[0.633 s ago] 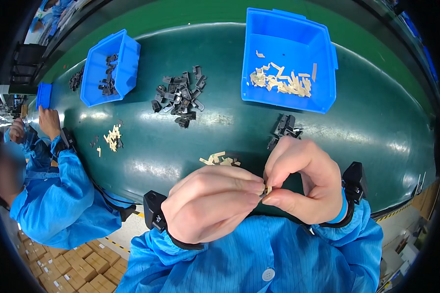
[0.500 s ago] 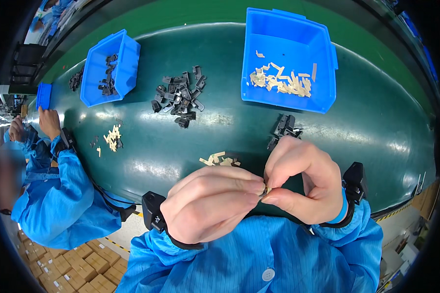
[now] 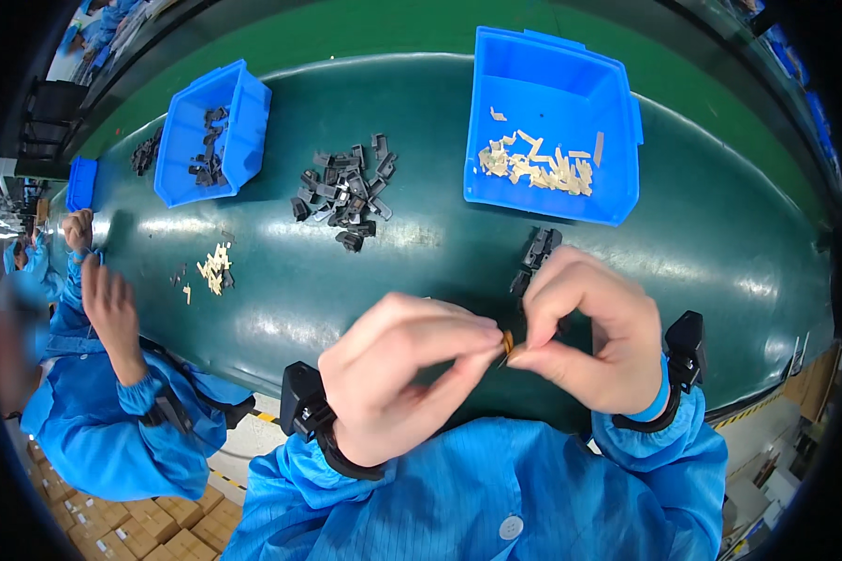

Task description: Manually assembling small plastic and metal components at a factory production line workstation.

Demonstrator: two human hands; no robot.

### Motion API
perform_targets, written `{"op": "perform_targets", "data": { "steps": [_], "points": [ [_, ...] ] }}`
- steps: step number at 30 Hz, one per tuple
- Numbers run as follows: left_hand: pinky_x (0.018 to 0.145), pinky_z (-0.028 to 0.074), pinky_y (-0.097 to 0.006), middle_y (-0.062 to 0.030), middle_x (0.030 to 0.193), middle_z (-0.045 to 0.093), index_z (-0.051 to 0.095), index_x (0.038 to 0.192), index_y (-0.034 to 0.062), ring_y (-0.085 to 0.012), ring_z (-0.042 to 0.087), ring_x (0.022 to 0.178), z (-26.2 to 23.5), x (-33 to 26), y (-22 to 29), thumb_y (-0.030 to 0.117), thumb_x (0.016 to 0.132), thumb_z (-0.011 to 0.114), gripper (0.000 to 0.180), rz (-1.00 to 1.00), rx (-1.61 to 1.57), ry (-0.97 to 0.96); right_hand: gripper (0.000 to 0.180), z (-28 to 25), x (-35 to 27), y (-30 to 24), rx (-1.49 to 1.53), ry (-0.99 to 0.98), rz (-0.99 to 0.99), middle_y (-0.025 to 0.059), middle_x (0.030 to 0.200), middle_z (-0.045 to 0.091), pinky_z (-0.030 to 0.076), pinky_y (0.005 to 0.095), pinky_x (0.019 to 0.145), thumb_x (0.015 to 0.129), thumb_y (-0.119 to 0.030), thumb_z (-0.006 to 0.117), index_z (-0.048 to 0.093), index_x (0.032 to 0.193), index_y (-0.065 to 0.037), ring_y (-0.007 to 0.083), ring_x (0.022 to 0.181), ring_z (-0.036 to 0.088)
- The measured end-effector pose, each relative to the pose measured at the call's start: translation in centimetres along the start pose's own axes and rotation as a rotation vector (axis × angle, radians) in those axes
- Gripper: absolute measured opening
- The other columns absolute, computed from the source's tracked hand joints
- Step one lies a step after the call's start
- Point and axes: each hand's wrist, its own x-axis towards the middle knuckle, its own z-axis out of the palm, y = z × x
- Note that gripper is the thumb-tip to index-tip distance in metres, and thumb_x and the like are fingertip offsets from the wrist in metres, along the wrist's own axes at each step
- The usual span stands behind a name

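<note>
My left hand [image 3: 404,372] and my right hand [image 3: 591,333] meet close in front of me, fingertips pinched together on a small tan and dark part [image 3: 507,343]. Most of the part is hidden by my fingers. Both hands hover over the near edge of a dark green conveyor belt [image 3: 421,252]. A few black clips [image 3: 535,255] lie on the belt just beyond my right hand. Farther out rests a pile of black plastic parts [image 3: 341,189], and a blue bin [image 3: 552,126] holds several beige pieces.
A second blue bin [image 3: 208,131] with black parts stands at the far left. Beige pieces [image 3: 215,268] lie on the belt near a co-worker in a blue coat [image 3: 98,411], whose hand [image 3: 112,313] is raised. Cardboard boxes [image 3: 159,538] sit on the floor.
My two hands stay pinched together and have shifted slightly lower and closer to me. The beige pieces once visible behind my left hand are now covered. The co-worker's hand moved a little.
</note>
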Motion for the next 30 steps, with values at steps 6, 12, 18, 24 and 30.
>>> {"op": "perform_targets", "data": {
  "steps": [6,12,18,24,30],
  "points": [
    [0.072,0.053,-0.026,-0.0109,0.086,0.066,0.061,0.092,-0.0039,-0.0162,0.067,0.078,0.6,-0.5,0.4,-0.010,0.076,0.072,0.021,-0.572,-0.391,0.114,0.016,-3.0,1.7,1.0,-0.764,0.492,-0.183,0.0061,0.090,0.061,0.042,0.0347,0.082,0.070,0.002,0.072,0.063,0.081,-0.006,0.0257,0.091,0.054],
    [0.071,0.055,-0.025,-0.0136,0.089,0.068,0.061,0.096,-0.0049,-0.0175,0.069,0.081,1.2,-0.4,0.5,-0.007,0.080,0.070,0.019,-0.744,-0.598,0.145,0.019,-4.4,2.1,2.3,-0.999,0.485,-0.203,0.0069,0.104,0.059,0.036,0.0390,0.094,0.080,0.000,0.060,0.068,0.095,-0.008,0.0283,0.107,0.048],
    [0.072,0.056,-0.026,-0.0151,0.091,0.069,0.059,0.100,-0.0039,-0.0195,0.069,0.083,1.6,-0.9,0.0,-0.006,0.083,0.066,0.018,-0.751,-0.783,0.186,0.013,-3.2,0.9,1.1,-0.695,0.555,-0.227,0.0103,0.097,0.060,0.040,0.0360,0.087,0.078,-0.002,0.061,0.066,0.090,-0.005,0.0260,0.094,0.053],
    [0.073,0.055,-0.027,-0.0154,0.094,0.068,0.057,0.098,-0.0025,-0.0187,0.069,0.085,1.9,-0.9,0.1,-0.007,0.082,0.067,0.020,-0.722,-0.794,0.176,0.031,0.1,0.1,0.4,-0.101,0.080,0.028,0.0060,0.089,0.057,0.039,0.0261,0.064,0.069,-0.013,0.078,0.060,0.092,-0.005,0.0159,0.076,0.052],
    [0.082,0.055,-0.027,-0.0140,0.099,0.067,0.058,0.102,-0.0060,-0.0165,0.066,0.093,1.7,-1.1,0.1,-0.013,0.082,0.065,0.022,-0.610,-0.711,0.098,0.025,1.1,-0.6,1.4,0.267,0.038,0.204,-0.0023,0.085,0.049,0.035,0.0228,0.064,0.076,-0.010,0.075,0.053,0.089,-0.008,0.0062,0.072,0.041]
  ]
}}
